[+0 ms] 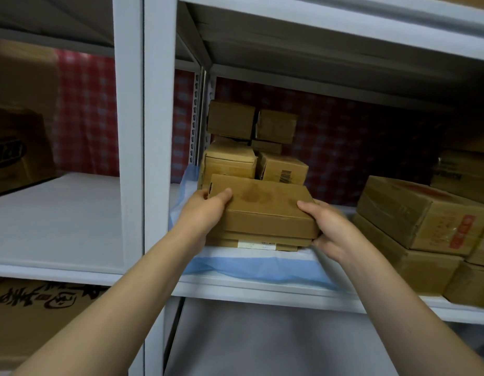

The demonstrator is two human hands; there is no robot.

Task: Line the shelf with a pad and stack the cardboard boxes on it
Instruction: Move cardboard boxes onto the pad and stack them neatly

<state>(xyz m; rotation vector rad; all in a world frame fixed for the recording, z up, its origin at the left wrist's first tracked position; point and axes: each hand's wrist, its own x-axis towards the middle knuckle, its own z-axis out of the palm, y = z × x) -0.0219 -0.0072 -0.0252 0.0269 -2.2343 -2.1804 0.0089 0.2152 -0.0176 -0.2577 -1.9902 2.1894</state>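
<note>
A blue-edged white pad (251, 263) lies on the middle shelf (262, 290), its front edge hanging over the rim. On it sits a low stack of flat cardboard boxes (257, 241). The top flat box (265, 204), stained on its lid, is held at both ends. My left hand (205, 210) grips its left end, thumb on the lid. My right hand (329, 226) grips its right end, thumb on top and fingers under the edge. Behind it, several smaller cardboard boxes (251, 147) are piled against the back left corner.
Larger cardboard boxes (417, 221) are stacked on the same shelf to the right. White uprights (159, 131) divide this bay from the left one, which holds a big carton (15, 147). A red checked cloth (357, 147) hangs behind. The shelf above sits close overhead.
</note>
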